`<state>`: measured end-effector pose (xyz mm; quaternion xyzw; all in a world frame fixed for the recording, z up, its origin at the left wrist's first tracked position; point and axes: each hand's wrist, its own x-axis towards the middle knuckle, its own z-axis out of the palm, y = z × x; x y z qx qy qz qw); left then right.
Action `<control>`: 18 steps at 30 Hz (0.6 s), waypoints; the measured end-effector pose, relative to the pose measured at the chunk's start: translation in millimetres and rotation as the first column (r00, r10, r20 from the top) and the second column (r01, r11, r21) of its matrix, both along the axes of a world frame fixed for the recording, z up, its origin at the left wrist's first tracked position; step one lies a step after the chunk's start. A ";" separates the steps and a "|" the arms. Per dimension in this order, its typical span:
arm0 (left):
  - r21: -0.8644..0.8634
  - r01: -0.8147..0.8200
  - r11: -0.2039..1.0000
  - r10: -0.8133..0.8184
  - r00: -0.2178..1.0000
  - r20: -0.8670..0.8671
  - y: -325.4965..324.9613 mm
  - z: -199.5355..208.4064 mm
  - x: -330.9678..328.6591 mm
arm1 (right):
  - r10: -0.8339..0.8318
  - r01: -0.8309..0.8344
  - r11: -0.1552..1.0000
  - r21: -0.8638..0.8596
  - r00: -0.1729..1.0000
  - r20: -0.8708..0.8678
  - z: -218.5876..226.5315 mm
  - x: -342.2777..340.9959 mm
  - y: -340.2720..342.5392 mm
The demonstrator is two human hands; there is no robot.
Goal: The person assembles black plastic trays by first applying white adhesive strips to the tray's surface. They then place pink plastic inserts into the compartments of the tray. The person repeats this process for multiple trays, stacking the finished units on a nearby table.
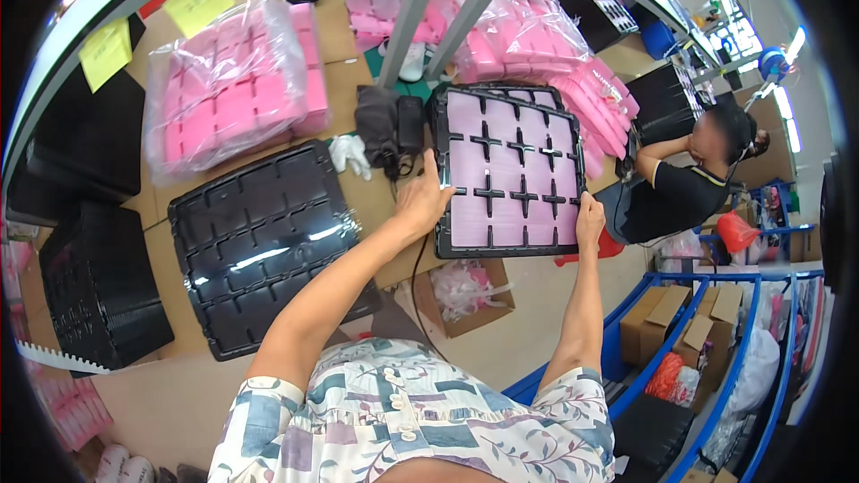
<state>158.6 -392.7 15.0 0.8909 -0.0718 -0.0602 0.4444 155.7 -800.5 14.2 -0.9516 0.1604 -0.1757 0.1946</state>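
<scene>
Tray, pink-filled, long axis seemingly pointing forward, both hands gripping opposite edges

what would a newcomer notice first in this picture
The black-and-pink tray, gripped at its edges by the left hand and the right hand, stands out first. An all-black tray lies to the left, with bright plastic-wrapped pink pieces beyond it.

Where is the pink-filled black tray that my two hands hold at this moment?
In the head view, the black tray is right of centre, above the cardboard box, right of the dark bundle.
</scene>
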 end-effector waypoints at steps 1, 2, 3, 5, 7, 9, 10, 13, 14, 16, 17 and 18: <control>-0.017 0.015 1.000 -0.014 0.999 0.044 -15.1 -9.1 8.2 | 0.010 -0.010 1.000 -0.022 1.000 0.002 -5.0 11.4 -15.3; 0.029 0.025 0.999 -0.026 0.999 0.036 -28.5 -16.0 16.4 | 0.021 -0.021 0.999 -0.047 1.000 0.004 -9.1 25.2 -29.7; 0.084 0.039 0.996 -0.041 0.999 0.021 -37.4 -19.3 21.9 | 0.028 -0.028 0.998 -0.061 1.000 0.001 -17.0 35.4 -36.9; 0.158 0.034 0.987 -0.043 0.997 0.056 -49.4 -25.6 32.3 | 0.082 -0.077 0.990 -0.115 0.996 0.032 -29.4 60.5 -49.1; 0.236 0.022 0.972 -0.037 0.998 0.058 -55.1 -26.9 37.6 | 0.117 -0.110 0.979 -0.172 0.993 0.031 -37.7 84.4 -45.5; 0.305 0.023 0.952 -0.038 0.998 0.044 -60.3 -20.7 45.0 | 0.100 -0.098 0.945 -0.311 0.995 -0.008 -40.5 102.1 -48.6; 0.322 -0.008 0.947 -0.026 0.994 0.103 -63.8 -20.2 47.3 | 0.133 -0.114 0.925 -0.363 0.991 0.028 -43.9 109.2 -54.0; 0.352 -0.050 0.935 -0.023 0.979 0.200 -64.8 -23.8 53.8 | 0.148 -0.152 0.953 -0.261 0.988 -0.034 -43.7 128.2 -52.0; 0.370 -0.052 0.928 -0.028 0.978 0.208 -63.6 -24.7 53.3 | 0.124 -0.138 0.975 -0.173 0.988 -0.091 -43.1 131.4 -47.1; 0.401 -0.053 0.915 -0.041 0.974 0.222 -63.1 -17.2 47.1 | 0.120 -0.131 0.987 -0.095 0.986 -0.117 -43.9 132.6 -44.0; 0.406 -0.046 0.913 -0.040 0.979 0.200 -63.9 -15.2 42.7 | 0.137 -0.145 0.984 -0.103 0.987 -0.083 -49.1 126.8 -46.0; 0.410 -0.039 0.911 -0.038 0.983 0.177 -64.4 -13.4 37.3 | 0.155 -0.160 0.981 -0.113 0.987 -0.050 -50.4 122.0 -45.4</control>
